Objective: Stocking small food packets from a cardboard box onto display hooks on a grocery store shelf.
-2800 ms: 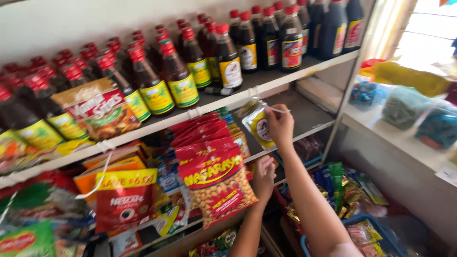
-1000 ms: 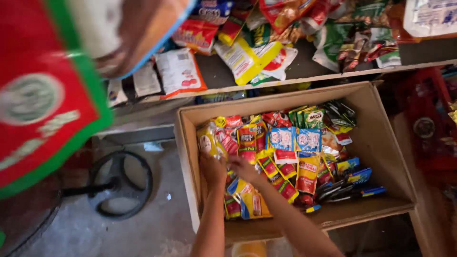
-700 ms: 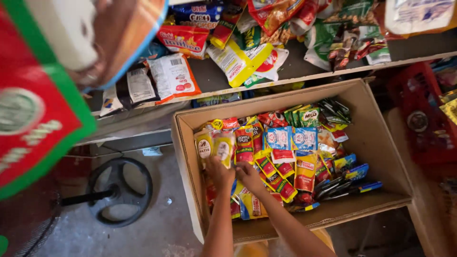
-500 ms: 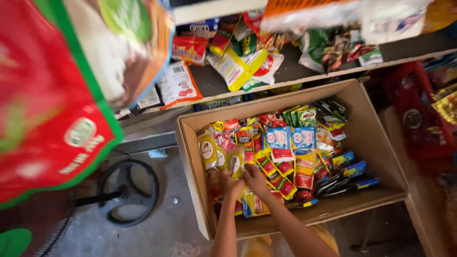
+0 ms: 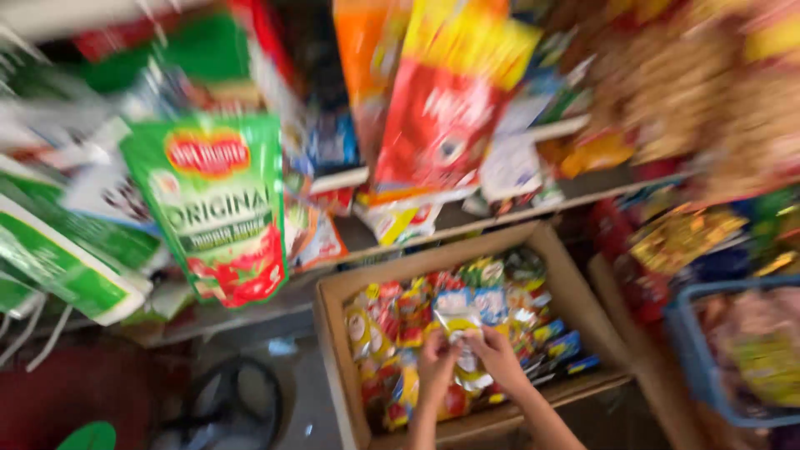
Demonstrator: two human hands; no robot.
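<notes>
There is a single view, from a camera worn on the person's head, tilted steeply downward and forward. It looks along the person's own forearms, which enter from the bottom edge at about 6 o'clock and reach toward the centre, where the left hand [image 5: 435,358] and right hand [image 5: 493,352] meet over an open cardboard box [image 5: 333,333]. The box sits low, well below the camera, at 5 o'clock of centre. Hanging green pouches [image 5: 221,208] at 9 o'clock and red and yellow packets [image 5: 446,108] at 12 o'clock hang far nearer the lens and loom large. The shelf edge [image 5: 517,218] crosses between them. The whole frame is blurred, so fine detail cannot be told.
</notes>
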